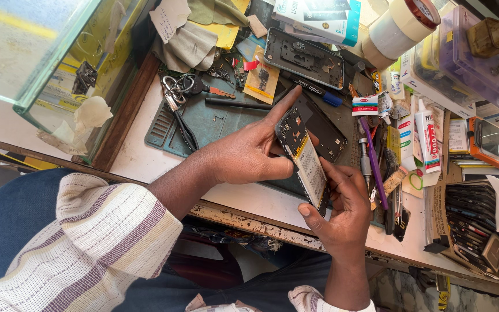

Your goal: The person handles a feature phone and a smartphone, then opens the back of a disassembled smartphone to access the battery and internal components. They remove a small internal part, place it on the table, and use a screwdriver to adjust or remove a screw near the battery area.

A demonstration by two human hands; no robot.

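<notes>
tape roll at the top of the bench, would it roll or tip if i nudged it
The tape roll is round and seems to lie tilted on clutter, so a nudge might set it rolling. It is wedged against the clear plastic box, which likely checks it. Hollow-cored, so probably light.

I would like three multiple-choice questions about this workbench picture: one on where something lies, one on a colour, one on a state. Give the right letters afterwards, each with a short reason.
1. Where are the pliers?
A. on the grey-green work mat, left of the hands
B. inside the glass case
C. on the person's lap

2. What colour is the long thin tool right of the hands?
A. purple
B. white
C. orange

3. In what state is the phone held by the left hand and right hand?
A. sealed in a box
B. back cover off, battery showing
C. lying alone on the mat

Answers: 1 A, they rest on the mat by the key ring. 2 A, its shaft is plainly purple. 3 B, the inside parts and battery are bare, both hands around it.
</notes>
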